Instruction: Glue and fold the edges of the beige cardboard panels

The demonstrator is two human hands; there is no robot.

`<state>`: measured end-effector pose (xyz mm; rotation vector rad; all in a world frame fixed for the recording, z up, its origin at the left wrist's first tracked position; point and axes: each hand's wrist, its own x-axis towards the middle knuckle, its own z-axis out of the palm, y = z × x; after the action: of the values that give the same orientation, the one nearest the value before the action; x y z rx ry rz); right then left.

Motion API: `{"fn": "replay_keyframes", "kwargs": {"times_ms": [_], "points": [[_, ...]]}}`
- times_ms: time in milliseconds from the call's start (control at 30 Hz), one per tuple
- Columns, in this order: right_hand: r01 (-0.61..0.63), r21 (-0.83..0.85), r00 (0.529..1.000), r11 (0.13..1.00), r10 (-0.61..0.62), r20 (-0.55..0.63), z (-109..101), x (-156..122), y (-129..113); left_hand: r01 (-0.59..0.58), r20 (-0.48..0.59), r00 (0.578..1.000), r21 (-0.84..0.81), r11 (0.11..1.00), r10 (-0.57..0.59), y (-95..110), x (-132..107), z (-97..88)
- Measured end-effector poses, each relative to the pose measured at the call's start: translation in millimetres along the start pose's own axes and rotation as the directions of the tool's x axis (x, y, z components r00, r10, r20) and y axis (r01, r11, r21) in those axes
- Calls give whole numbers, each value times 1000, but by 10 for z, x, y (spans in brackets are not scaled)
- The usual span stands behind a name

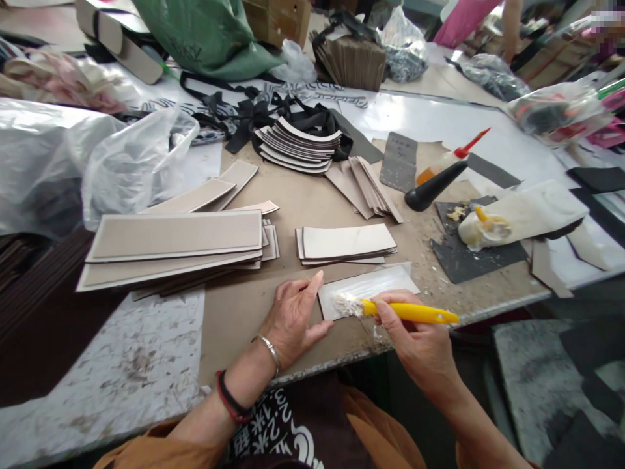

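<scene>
My right hand (415, 339) grips a yellow-handled brush (410, 311), its bristles coated in white, glue-like paste. Those bristles touch a flat rectangular piece (375, 283) whose surface looks wet and streaked. At that piece's left edge rests my left hand (295, 316), fingers and thumb spread, holding nothing. Just behind lies a short stack of white-topped panels (346, 241). To the left is a stack of longer beige panels (178, 234) with pale borders.
A white container (527, 215) with paste at its mouth lies at the right. Near it are a black cone (436, 187) and a red-tipped bottle (452, 159). Curved strips (297, 146) sit further back. Plastic bags (137, 163) cover the left side; someone's arm (511, 29) shows behind.
</scene>
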<state>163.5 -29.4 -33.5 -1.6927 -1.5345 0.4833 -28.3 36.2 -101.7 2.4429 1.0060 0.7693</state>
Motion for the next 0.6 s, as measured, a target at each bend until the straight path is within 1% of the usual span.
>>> {"fn": "replay_keyframes", "kwargs": {"times_ms": [33,100,167,233,333,467,533,600], "points": [[-20,-19,999,1000,19,-29,-34,18,49,-4,-1,1000,2,1000,4,-1,1,-1],[-78,-69,990,994,69,-126,-134,66,183,-7,-2,1000,6,1000,7,-2,6,-3],[-142,-113,967,983,114,-226,-257,120,329,-15,-6,1000,11,1000,15,-1,11,-6],[-180,-139,947,974,133,-292,-370,173,448,-25,-15,1000,23,999,26,1,13,-8],[-224,-174,929,959,156,-335,-469,243,548,-36,-22,999,36,999,36,6,13,-8],[-269,-186,911,945,187,-368,-510,298,581,-44,-26,999,41,998,46,10,19,-7],[-261,-196,911,945,173,-374,-532,296,569,-50,-27,998,44,998,51,12,24,-7],[-227,-236,917,945,126,-379,-563,270,536,-52,-26,998,48,997,54,12,26,-6]]}}
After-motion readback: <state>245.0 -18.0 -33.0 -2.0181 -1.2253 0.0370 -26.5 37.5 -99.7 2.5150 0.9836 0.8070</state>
